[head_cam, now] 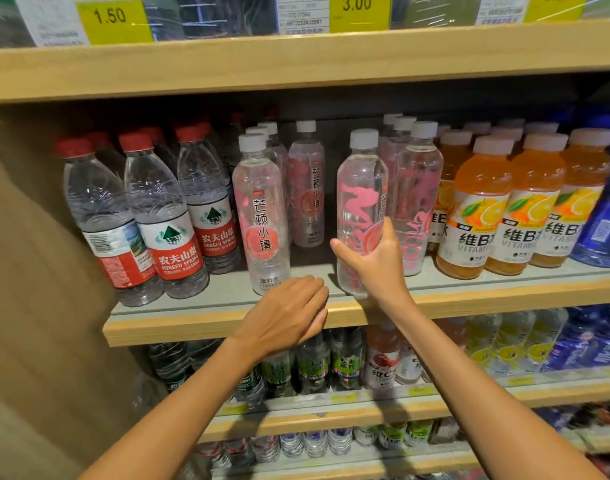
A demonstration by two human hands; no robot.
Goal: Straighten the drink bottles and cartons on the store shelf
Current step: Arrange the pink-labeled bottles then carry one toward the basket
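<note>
My right hand (374,261) grips a clear bottle with pink lettering and a white cap (360,188) near its base, at the front edge of the middle shelf (192,306). Its label is turned sideways. My left hand (289,311) hovers with relaxed fingers over the shelf's front lip, just below another pink-labelled bottle (262,216) that faces forward. More bottles of the same drink stand behind it (307,188) and to the right (417,195).
Red-capped water bottles (161,216) fill the shelf's left part. Orange vitamin drinks (476,209) and blue bottles (605,220) stand at the right. A wooden side panel (26,254) closes the left. Lower shelves (331,410) hold more drinks. Price tags (113,19) hang above.
</note>
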